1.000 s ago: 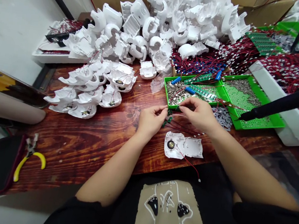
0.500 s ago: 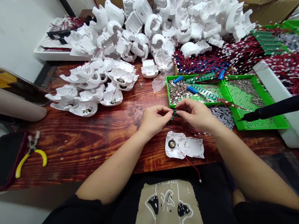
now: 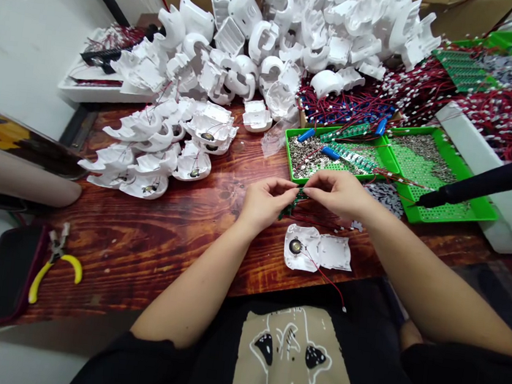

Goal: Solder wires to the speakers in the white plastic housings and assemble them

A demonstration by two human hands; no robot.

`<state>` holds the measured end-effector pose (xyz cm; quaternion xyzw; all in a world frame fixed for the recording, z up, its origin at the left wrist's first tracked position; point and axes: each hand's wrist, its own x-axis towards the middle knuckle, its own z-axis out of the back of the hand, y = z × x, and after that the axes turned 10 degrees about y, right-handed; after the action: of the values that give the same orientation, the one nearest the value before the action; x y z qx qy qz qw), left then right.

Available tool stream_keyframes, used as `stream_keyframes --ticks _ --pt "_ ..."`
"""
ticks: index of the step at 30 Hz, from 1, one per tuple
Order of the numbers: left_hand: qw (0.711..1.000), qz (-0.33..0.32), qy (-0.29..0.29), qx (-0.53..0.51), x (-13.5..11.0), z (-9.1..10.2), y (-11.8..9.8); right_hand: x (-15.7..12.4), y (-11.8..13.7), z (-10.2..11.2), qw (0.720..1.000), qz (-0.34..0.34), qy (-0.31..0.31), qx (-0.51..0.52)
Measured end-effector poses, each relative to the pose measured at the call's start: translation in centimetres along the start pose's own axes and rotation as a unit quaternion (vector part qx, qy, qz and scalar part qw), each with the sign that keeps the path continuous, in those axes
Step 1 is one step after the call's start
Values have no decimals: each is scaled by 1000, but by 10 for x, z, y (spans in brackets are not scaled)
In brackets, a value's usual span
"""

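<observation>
My left hand [image 3: 267, 204] and my right hand [image 3: 335, 193] meet over the table, fingertips pinched on a small green circuit board [image 3: 300, 198]. Fingers cover much of the board, and thin red wires trail from it toward the right. Just in front of my body lies an opened white plastic housing [image 3: 300, 255], with a round speaker [image 3: 295, 246] in its left half. A red wire with a small white plug runs from this housing over the table edge. Beyond my hands stands a green tray [image 3: 292, 170] with small metal parts, blue cylinders and green board strips.
White housings [image 3: 242, 24] are heaped at the back, and several with speakers [image 3: 146, 185] sit at left. Yellow-handled pliers [image 3: 56, 262] lie beside a dark phone-like slab [image 3: 6, 277]. A black soldering-iron-like tool [image 3: 484, 178] juts in from the right over a second green tray [image 3: 476, 211].
Both hands stay pinched at the same place, with slight finger movement. More of the green board shows between and below the fingers. The view has shifted very slightly.
</observation>
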<state>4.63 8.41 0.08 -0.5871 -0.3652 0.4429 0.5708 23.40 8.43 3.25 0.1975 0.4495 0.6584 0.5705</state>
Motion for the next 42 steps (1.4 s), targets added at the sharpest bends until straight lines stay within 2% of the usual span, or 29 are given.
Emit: stream_keyframes --ticks 6,10,14,16,19,23,25,29,35,42 --pt "1000 19 -14 6 -2 -2 1 -4 8 -10 998 -22 -37 -45" --pt "999 14 -38 34 -3 -5 4 -4 11 -21 992 -17 -87 -85" --pt "996 14 -55 72 -2 -1 2 -4 9 -19 989 -11 -122 -87" --pt "994 18 -54 98 -3 3 0 -5 8 -13 990 -14 -120 -69" --pt "987 14 -56 151 -4 6 -3 -8 8 -5 996 -17 -82 -32" --pt "977 -33 -58 203 -7 2 -8 -7 7 -3 999 -16 -31 8" --pt "984 -46 -36 166 -8 -1 -9 -6 6 -4 1000 -15 -16 17" --pt "997 -17 -16 71 -7 -3 -7 -3 5 -5 999 -19 -9 26" --pt "999 12 -20 33 -2 -2 0 -4 11 -3 999 -38 -30 17" --pt "999 33 -28 9 0 -4 -1 -3 11 -3 998 -50 -22 2"
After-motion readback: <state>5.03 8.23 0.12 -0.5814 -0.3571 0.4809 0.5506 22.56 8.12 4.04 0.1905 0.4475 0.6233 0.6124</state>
